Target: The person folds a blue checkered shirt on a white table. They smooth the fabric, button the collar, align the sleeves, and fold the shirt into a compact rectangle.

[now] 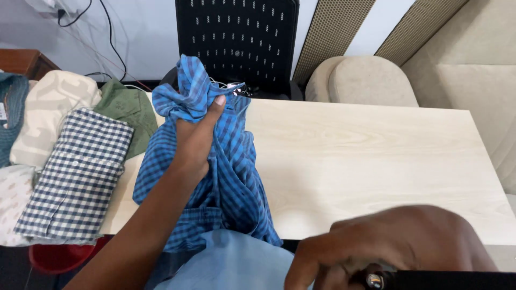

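My left hand [194,140] clutches the crumpled blue checked cotton shirt [226,177] at centre-left of frame, my right hand [387,244] curls around nothing I can identify; the hanging shirt may slip off the pale wooden table [376,156].

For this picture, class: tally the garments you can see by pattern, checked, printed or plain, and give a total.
Checked: 2, the blue checked shirt gripped by the left hand, and the folded navy-and-white checked shirt
Printed: 2, cream shirt, white cloth
Plain: 2, green shirt, teal garment
Total: 6
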